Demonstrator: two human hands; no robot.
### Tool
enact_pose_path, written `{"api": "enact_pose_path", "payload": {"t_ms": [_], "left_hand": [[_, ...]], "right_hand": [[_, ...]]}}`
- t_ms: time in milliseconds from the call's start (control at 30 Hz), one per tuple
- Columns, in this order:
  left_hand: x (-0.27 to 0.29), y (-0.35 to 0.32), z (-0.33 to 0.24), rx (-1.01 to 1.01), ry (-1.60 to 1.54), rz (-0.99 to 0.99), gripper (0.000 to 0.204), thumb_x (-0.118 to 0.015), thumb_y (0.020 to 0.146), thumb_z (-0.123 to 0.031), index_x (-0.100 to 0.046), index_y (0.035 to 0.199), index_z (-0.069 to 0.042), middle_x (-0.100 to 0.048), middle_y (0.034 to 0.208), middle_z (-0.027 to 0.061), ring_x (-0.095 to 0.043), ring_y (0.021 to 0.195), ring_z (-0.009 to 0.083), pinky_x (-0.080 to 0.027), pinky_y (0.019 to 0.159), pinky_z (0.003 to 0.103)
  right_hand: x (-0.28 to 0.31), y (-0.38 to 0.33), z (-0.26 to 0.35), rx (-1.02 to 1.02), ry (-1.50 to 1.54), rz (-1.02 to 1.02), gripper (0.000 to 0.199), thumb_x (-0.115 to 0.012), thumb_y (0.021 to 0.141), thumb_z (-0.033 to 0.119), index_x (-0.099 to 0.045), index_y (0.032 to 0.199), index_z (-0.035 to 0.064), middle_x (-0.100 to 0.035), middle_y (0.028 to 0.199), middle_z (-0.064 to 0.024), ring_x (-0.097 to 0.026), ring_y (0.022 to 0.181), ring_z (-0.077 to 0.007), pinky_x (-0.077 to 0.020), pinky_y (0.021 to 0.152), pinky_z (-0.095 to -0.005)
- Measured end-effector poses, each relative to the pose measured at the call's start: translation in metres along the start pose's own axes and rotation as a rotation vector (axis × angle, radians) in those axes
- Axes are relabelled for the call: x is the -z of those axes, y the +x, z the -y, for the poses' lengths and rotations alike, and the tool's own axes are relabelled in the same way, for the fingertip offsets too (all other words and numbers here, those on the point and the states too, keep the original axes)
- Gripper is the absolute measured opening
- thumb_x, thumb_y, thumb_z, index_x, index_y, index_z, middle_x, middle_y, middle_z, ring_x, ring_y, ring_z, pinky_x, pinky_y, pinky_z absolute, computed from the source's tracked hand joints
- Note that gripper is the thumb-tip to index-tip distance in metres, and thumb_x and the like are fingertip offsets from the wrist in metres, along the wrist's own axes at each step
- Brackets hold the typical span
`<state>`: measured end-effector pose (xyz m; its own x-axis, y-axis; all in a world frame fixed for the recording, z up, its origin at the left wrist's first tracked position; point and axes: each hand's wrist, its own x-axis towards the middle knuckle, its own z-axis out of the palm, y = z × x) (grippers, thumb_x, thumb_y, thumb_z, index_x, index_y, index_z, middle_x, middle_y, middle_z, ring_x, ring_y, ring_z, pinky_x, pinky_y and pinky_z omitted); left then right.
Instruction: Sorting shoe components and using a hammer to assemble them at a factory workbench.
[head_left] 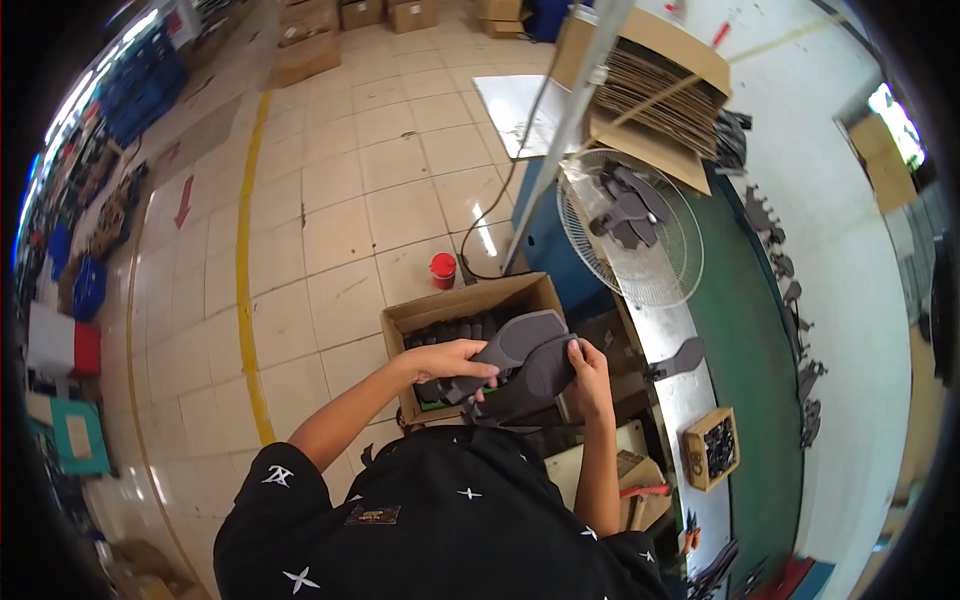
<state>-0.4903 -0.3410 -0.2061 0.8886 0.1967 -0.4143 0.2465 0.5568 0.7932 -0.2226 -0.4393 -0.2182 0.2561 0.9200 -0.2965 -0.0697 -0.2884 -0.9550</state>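
Two dark grey, sole-shaped plastic pieces are in my hands above a cardboard box. My left hand [452,362] is closed around the narrow end of the left piece [518,341]. My right hand [592,372] grips the wide end of the right piece [548,372], thumb on top. The two pieces overlap at their wide ends. Below them, the open cardboard box [400,322] holds several dark parts [455,332] in a row. A similar grey piece [680,358] lies on the metal edge of the workbench to the right.
The bench [735,330] has a green surface. A wire fan guard [690,240] holding grey pieces sits on it, beside a small wooden box [695,462] of dark bits. A metal post [560,150] rises near a red container [443,268] on the tiled floor.
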Motion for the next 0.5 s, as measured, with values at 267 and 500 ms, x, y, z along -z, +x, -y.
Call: {"api": "enact_pose_path", "payload": {"t_ms": [267, 500], "left_hand": [[0.001, 0.009, 0.080, -0.193, -0.021, 0.045, 0.039, -0.068, 0.086, -0.008, -0.048, 0.119, 0.000, -0.065, 0.109, 0.0098, -0.060, 0.104, 0.0146, -0.045, 0.094, 0.029], [0.010, 0.020, 0.095, -0.110, 0.145, -0.003, 0.046, -0.066, 0.084, -0.017, -0.048, 0.122, 0.002, -0.062, 0.109, 0.0090, -0.056, 0.104, 0.0166, -0.042, 0.094, 0.028]], "right_hand": [[-0.015, -0.021, -0.029, -0.079, 0.070, -0.015, 0.030, -0.053, 0.100, 0.028, -0.062, 0.095, 0.0002, -0.055, 0.075, 0.0039, -0.045, 0.067, -0.0039, -0.0367, 0.057, -0.0217], [-0.012, -0.029, -0.022, -0.190, -0.002, 0.038, 0.028, -0.053, 0.100, 0.028, -0.063, 0.095, 0.0017, -0.056, 0.075, 0.0044, -0.048, 0.066, -0.0048, -0.0386, 0.058, -0.0219]]}}
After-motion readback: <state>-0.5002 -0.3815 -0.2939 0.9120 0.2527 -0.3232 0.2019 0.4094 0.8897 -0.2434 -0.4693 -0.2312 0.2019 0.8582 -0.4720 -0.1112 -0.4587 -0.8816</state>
